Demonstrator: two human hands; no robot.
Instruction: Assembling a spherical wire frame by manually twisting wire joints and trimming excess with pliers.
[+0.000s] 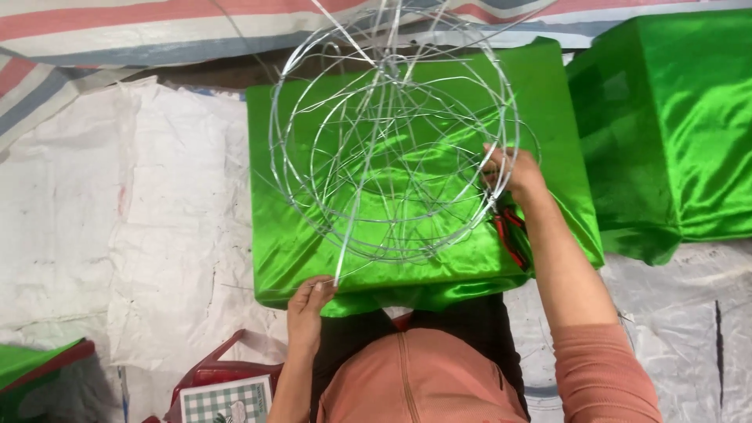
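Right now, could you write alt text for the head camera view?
A person's two hands work on a round wire frame over a green satin-covered block. The right hand grips its rim with red-handled pliers; the left hand pinches a loose wire end.

Wire frame sits on the cloth stack. Second stack right of it; pliers at its right edge; bag below-left, on the floor.

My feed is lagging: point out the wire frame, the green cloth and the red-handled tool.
wire frame (395,133): head view, central wires.
green cloth (298,243): head view, bare left part.
red-handled tool (507,235): head view, red handle.
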